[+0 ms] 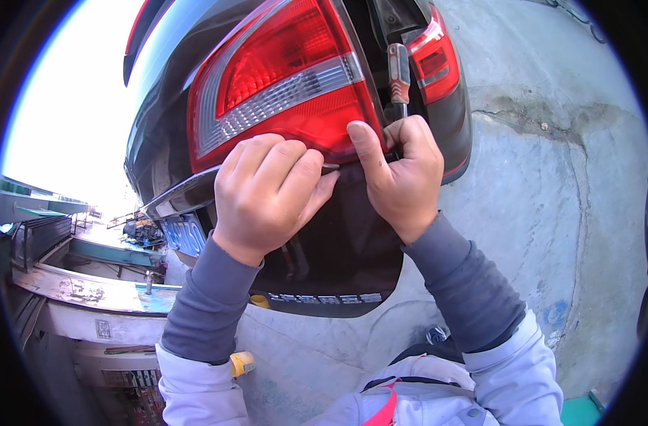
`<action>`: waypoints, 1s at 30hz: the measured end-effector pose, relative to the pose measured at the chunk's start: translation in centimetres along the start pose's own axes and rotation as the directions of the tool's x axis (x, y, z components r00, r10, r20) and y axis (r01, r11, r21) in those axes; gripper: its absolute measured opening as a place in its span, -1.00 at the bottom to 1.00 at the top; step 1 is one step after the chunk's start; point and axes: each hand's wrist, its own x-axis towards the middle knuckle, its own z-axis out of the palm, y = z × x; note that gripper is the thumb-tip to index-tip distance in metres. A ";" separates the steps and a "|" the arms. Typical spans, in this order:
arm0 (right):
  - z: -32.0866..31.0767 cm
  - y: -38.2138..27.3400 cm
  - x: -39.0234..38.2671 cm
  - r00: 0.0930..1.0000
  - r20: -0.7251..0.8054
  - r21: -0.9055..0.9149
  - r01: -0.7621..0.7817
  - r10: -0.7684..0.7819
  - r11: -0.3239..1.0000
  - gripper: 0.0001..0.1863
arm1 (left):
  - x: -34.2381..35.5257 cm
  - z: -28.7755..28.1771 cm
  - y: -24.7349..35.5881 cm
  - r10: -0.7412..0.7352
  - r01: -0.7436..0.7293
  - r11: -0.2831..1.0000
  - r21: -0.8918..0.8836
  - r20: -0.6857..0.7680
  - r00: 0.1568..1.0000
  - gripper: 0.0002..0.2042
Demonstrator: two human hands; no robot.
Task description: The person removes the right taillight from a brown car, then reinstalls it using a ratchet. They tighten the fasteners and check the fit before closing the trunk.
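A red and clear tail light (288, 92) fills the upper middle, on the raised dark tailgate (338, 241) of a car. My left hand (263, 192) is closed at its lower edge, fingers curled in. A thin pale edge of something shows between its thumb and forefinger; what it belongs to is hidden. My right hand (405, 167) grips the light's lower right corner, thumb on the red lens and fingers bent around the side. Just beyond it a screwdriver (399, 74), with a clear and red handle, stands in the gap beside the light.
Another red lamp (434, 60) sits on the car body to the right. At left are a worn workbench (104, 302) and a blue licence plate (185, 234). A yellow object (242, 363) is by my left sleeve. Cracked concrete floor (530, 199) spreads at right.
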 end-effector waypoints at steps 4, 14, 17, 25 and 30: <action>-0.1 0.0 0.1 1.000 0.003 -0.030 0.002 -0.002 1.000 -0.42 | 0.6 -0.4 0.2 0.026 -0.028 0.999 0.018 0.082 0.996 -0.76; -0.4 -0.8 0.2 1.000 0.011 -0.005 -0.021 0.021 1.000 -0.45 | 1.2 -0.6 0.3 0.141 -0.149 0.987 0.055 0.126 0.982 -0.82; -0.5 -0.7 0.3 1.000 0.004 -0.032 -0.004 0.004 0.999 -0.45 | 1.4 -0.3 0.2 0.204 -0.214 0.975 0.068 0.130 0.970 -0.84; -0.3 -0.4 0.3 0.999 -0.035 0.023 0.014 -0.014 1.000 -0.46 | 2.4 -0.2 0.4 0.290 -0.301 0.954 0.003 0.253 0.923 -0.79; -0.4 -0.3 0.1 0.999 -0.042 0.019 -0.001 0.002 1.000 -0.46 | 3.3 -0.4 1.0 0.241 -0.256 0.967 0.005 0.324 0.915 -0.76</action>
